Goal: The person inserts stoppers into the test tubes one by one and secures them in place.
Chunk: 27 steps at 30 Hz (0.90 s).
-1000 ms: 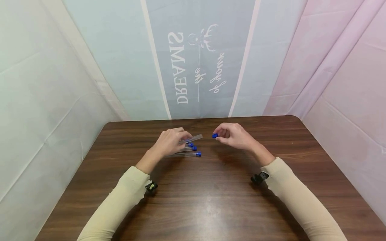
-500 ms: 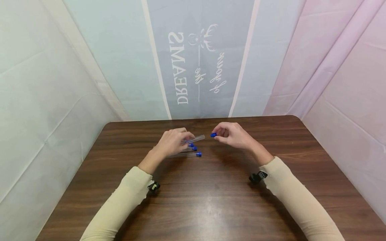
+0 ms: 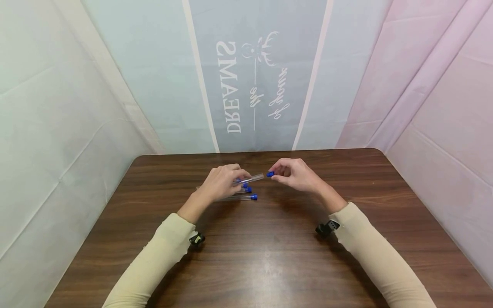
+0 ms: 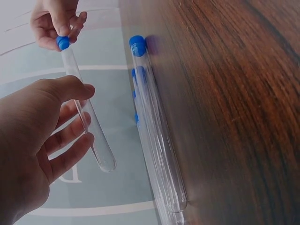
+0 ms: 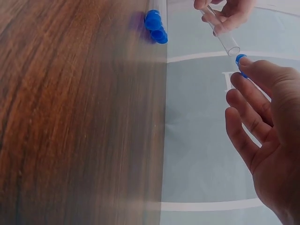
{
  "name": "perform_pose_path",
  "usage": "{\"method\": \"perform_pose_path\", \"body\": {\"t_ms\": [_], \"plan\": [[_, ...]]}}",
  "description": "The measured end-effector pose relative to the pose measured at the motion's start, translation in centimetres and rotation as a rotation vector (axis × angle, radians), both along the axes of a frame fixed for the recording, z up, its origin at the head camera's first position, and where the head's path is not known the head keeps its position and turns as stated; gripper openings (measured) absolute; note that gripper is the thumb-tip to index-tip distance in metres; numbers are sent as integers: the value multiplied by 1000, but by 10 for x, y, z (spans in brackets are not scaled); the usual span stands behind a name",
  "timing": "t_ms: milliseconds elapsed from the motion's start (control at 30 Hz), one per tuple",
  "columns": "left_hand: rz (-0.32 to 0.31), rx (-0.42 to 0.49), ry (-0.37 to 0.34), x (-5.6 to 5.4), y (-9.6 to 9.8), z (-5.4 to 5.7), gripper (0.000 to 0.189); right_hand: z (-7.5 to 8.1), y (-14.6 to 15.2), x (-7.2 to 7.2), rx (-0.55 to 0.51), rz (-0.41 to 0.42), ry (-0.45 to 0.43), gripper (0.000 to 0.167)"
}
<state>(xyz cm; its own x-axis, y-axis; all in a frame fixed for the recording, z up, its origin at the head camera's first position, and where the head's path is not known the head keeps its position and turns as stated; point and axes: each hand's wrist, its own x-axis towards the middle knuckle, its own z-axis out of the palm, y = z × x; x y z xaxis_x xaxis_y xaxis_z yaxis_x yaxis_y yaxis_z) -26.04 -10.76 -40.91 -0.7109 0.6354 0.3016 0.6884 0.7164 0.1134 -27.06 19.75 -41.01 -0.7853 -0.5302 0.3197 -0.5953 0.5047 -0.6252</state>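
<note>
My left hand [image 3: 221, 182] holds a clear test tube [image 4: 97, 136] between thumb and fingers, its open mouth pointing right and its rounded end free. Across a small gap from that mouth, my right hand [image 3: 294, 174] pinches a blue stopper [image 5: 241, 61] between thumb and fingertip. In the right wrist view the tube's rim and the stopper are apart. Several capped test tubes [image 4: 157, 126] lie side by side on the table below my left hand, their blue stoppers [image 3: 253, 197] toward the right. The left hand partly hides them in the head view.
The brown wood-grain table [image 3: 262, 256] stretches toward the viewer. Its back edge meets a hanging cloth [image 3: 169, 85] with printed lettering. Pale cloth sides [image 3: 50, 149] stand to the left and right. Each sleeve carries a small black wrist camera [image 3: 197, 238].
The tube in my left hand has shifted slightly right. My right hand has moved a little left with the stopper, so the gap between them has narrowed. The tubes on the table stay put.
</note>
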Motion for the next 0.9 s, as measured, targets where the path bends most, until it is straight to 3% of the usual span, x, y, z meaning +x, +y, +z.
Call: {"method": "perform_pose_path", "body": {"t_ms": [400,900], "plan": [[-24,7,-4,4,4,7,28,0,-5,1,-10,21,-3,16],[-65,5,31,6,4,6,28,-2,-8,4,-27,25,21,14]]}}
